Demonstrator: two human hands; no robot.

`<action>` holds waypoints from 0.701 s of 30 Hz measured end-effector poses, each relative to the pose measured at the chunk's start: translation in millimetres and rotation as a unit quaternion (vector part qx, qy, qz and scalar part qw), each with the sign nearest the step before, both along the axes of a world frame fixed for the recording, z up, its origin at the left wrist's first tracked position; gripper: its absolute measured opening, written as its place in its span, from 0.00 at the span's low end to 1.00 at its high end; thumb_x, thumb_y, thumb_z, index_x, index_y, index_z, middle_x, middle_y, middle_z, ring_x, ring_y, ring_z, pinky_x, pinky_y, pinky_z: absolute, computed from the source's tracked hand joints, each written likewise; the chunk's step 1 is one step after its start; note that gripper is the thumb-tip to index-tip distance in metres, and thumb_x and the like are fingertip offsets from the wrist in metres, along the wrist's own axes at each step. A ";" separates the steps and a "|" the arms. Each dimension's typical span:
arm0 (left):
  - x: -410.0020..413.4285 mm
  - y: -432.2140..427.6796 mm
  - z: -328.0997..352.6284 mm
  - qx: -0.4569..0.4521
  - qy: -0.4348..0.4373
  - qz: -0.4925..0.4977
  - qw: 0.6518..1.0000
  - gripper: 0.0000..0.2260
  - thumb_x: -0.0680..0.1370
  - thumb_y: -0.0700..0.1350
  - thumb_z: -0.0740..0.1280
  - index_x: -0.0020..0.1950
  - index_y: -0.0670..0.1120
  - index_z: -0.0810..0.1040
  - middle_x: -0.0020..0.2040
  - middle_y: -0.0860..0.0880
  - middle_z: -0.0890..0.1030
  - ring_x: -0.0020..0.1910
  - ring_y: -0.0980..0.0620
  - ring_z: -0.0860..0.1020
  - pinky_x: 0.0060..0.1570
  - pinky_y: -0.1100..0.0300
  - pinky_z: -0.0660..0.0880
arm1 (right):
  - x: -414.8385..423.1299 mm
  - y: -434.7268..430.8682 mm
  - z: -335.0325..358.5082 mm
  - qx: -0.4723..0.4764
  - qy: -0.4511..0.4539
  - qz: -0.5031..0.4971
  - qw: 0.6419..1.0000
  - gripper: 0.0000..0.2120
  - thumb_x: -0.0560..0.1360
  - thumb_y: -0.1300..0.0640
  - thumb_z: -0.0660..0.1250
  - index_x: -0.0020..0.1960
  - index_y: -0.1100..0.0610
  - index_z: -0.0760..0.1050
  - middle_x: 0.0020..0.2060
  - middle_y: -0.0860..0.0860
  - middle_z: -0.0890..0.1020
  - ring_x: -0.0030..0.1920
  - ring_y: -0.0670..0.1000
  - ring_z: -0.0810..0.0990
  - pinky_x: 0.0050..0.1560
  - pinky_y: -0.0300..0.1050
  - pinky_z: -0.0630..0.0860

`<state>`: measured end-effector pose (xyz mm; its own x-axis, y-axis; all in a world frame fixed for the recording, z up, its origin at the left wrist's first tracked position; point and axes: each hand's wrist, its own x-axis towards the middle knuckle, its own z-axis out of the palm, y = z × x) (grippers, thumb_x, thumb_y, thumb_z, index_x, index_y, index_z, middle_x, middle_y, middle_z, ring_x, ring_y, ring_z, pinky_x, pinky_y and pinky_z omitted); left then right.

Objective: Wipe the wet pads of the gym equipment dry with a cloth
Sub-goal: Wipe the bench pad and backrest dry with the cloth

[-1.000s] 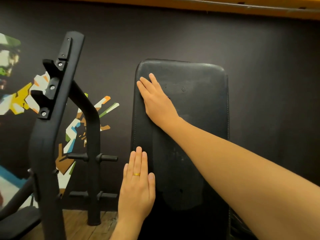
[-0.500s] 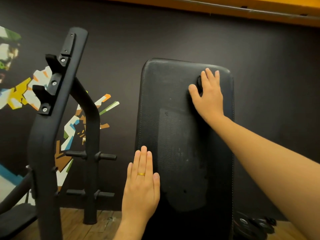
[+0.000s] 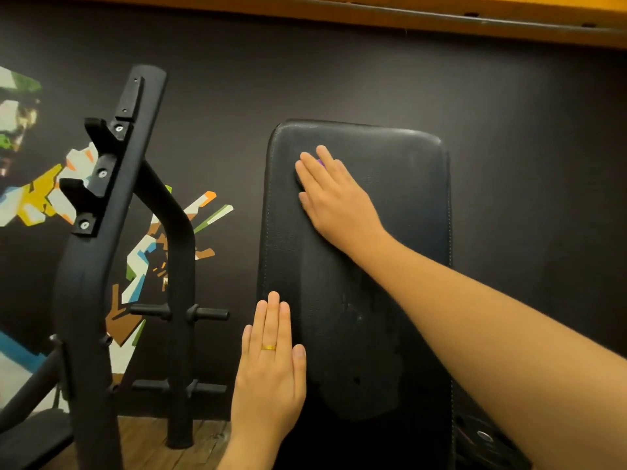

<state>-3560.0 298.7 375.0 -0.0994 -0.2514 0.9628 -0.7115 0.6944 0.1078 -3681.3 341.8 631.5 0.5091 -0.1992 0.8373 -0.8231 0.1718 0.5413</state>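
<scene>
A black padded backrest stands upright in the middle of the head view, with a darker patch over its lower half. My right hand lies flat on the pad's upper left part with its fingers straight. It presses a small cloth that is almost wholly hidden; only a purple bit shows between the fingers. My left hand, with a gold ring, rests flat and straight-fingered on the pad's lower left edge.
A black steel rack with bar hooks and weight pegs stands to the left of the pad. Behind is a dark wall with a coloured mural. Weight plates lie at the bottom right on the wooden floor.
My right hand slid from the pad's upper left to its upper right, then back to the upper left. My left hand stayed on the lower left edge.
</scene>
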 end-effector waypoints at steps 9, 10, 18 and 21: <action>0.7 1.4 -0.8 -0.007 -0.003 -0.003 1.000 0.29 0.83 0.50 0.51 0.82 0.43 0.50 0.83 0.46 0.51 0.82 0.47 0.50 0.74 0.40 0.57 | -106.3 46.9 16.4 -0.075 -0.221 0.023 0.972 0.14 0.84 0.63 0.52 0.68 0.64 0.66 0.70 0.55 0.68 0.77 0.63 0.58 0.71 0.55 0.69; 1.0 1.1 -0.6 -0.005 -0.001 -0.002 1.000 0.29 0.83 0.50 0.51 0.82 0.43 0.50 0.83 0.46 0.51 0.82 0.47 0.50 0.73 0.40 0.57 | -107.5 47.5 21.3 -0.085 -0.261 0.022 0.961 0.15 0.85 0.62 0.51 0.70 0.63 0.65 0.71 0.54 0.67 0.79 0.62 0.55 0.72 0.54 0.68; 1.0 6.2 2.7 0.002 -0.003 0.003 1.000 0.28 0.83 0.51 0.50 0.82 0.45 0.48 0.83 0.45 0.53 0.82 0.50 0.45 0.73 0.42 0.54 | -28.3 24.0 -17.6 -0.063 -0.189 0.114 0.973 0.10 0.80 0.67 0.55 0.58 0.66 0.71 0.57 0.60 0.74 0.62 0.64 0.70 0.68 0.59 0.71; 0.5 7.8 2.9 0.007 0.002 -0.001 1.000 0.28 0.83 0.50 0.51 0.82 0.44 0.48 0.83 0.45 0.53 0.82 0.50 0.46 0.73 0.41 0.55 | -3.7 12.9 -49.1 0.051 -0.009 0.110 0.993 0.15 0.80 0.64 0.58 0.65 0.65 0.72 0.64 0.58 0.74 0.69 0.63 0.68 0.75 0.60 0.65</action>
